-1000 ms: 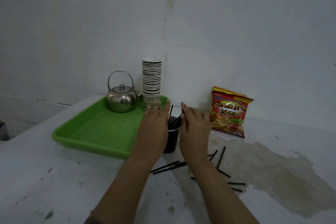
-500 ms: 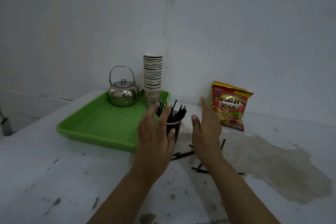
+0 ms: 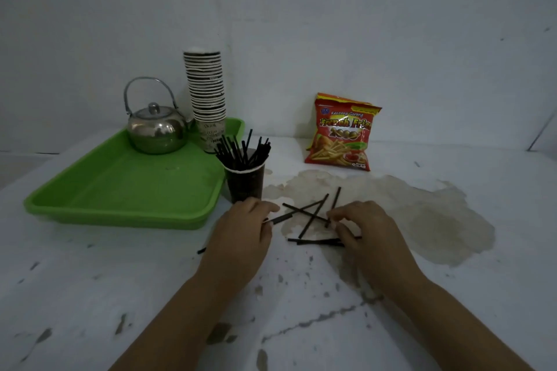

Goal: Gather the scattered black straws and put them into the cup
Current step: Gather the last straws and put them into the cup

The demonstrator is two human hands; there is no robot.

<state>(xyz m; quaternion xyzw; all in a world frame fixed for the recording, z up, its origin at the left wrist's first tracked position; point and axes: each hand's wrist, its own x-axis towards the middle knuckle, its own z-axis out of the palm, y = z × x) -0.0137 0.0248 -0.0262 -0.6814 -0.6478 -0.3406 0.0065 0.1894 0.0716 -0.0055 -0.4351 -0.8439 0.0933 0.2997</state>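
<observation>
A dark cup point(image 3: 245, 185) stands on the white table just right of the green tray, with several black straws point(image 3: 241, 149) sticking up out of it. More loose black straws point(image 3: 313, 215) lie crossed on the table in front of the cup. My left hand point(image 3: 241, 232) rests low on the table, its fingertips pinching the end of one loose straw. My right hand point(image 3: 361, 229) is down at the right side of the pile, thumb and fingers pinching a straw end. One short straw end point(image 3: 201, 250) peeks out left of my left wrist.
A green tray point(image 3: 120, 190) holds a steel kettle point(image 3: 156, 126) and a tall stack of paper cups point(image 3: 208, 99). A red snack bag point(image 3: 342, 132) leans on the wall. A brownish stain point(image 3: 422, 214) spreads over the table at right.
Both hands came down from beside the cup to the loose straws on the table and closed their fingers on straw ends. The cup now stands unhanded.
</observation>
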